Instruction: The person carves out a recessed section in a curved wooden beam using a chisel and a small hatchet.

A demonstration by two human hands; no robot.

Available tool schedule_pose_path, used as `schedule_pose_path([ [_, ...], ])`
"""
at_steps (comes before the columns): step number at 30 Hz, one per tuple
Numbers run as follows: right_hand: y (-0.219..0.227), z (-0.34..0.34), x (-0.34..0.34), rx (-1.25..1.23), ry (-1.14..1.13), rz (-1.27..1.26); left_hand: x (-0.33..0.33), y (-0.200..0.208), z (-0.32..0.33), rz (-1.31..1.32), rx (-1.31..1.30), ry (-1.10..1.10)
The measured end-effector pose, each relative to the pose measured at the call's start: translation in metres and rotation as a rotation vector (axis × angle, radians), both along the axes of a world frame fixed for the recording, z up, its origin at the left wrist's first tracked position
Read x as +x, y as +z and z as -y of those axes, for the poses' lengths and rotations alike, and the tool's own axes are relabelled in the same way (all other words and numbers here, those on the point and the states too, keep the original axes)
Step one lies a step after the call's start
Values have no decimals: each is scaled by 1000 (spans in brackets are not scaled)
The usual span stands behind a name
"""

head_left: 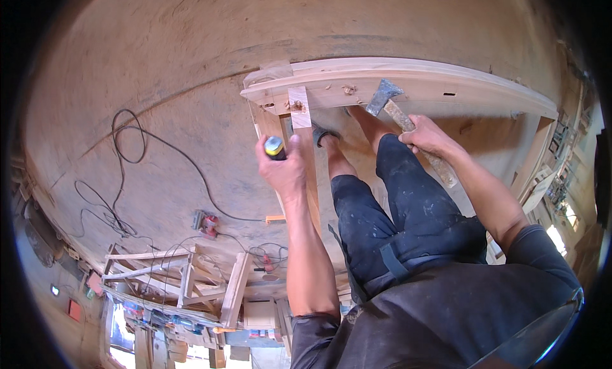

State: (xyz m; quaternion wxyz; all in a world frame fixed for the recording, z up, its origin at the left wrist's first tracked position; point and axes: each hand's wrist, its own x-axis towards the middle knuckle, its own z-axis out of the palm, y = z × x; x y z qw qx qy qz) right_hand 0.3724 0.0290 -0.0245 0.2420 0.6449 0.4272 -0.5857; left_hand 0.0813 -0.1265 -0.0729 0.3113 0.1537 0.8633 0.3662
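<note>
My left hand (284, 174) is closed around a chisel (275, 146), seen nearly end-on. It has a black and yellow handle with a metal cap; its blade is hidden. My right hand (428, 137) grips a hatchet (384, 95) by its worn wooden handle, the dark head pointing up and to the left over a long beam (401, 82). Beyond the chisel, a pale wooden rail end (299, 117) has a rough cut hole with chips in it. That rail runs back toward me from the left end of the beam.
On the floor to the left lie a looping black cable (197, 168) and a red power tool (208, 225). Wooden frames (150, 271) are stacked at the lower left. A narrow slot (449, 94) and some wood chips (349, 89) show on the beam. My legs stand close behind it.
</note>
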Motion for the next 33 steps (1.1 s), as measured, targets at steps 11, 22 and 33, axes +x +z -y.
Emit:
schedule_pose_path([
  [11, 26, 69, 10, 74, -279, -21, -69, 136, -41, 464, 644, 253],
  [22, 40, 76, 20, 17, -159, 4, -57, 112, -70, 590, 874, 282],
  [33, 58, 39, 51, -149, -502, -317, -37, 113, -73, -21, 150, -127],
])
